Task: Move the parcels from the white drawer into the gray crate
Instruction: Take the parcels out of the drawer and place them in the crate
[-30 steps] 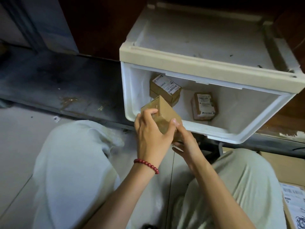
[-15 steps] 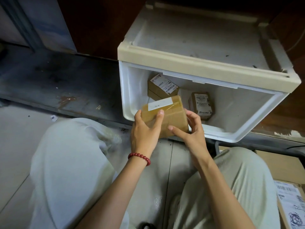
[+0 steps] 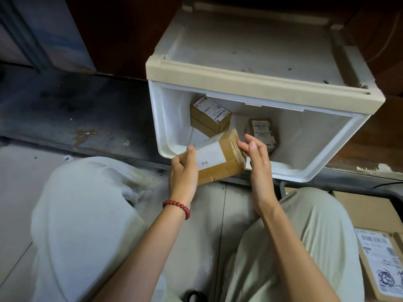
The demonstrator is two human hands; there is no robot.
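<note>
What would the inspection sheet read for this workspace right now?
Surface: pale tiled floor; dusty dark ledge beyond it.
Job's things: white drawer open; taped parcel held over its front rim; labelled parcels and small parcel inside; gray crate not clearly seen.
Clutter: paper scrap on the floor; labelled carton at lower right.
Grippers: left hand grips the taped parcel; right hand open, fingertips at the parcel's end.
Cables: possibly one thin cord at far right.
Surroundings: dark wooden furniture; pale trousers on the person's knees.
</note>
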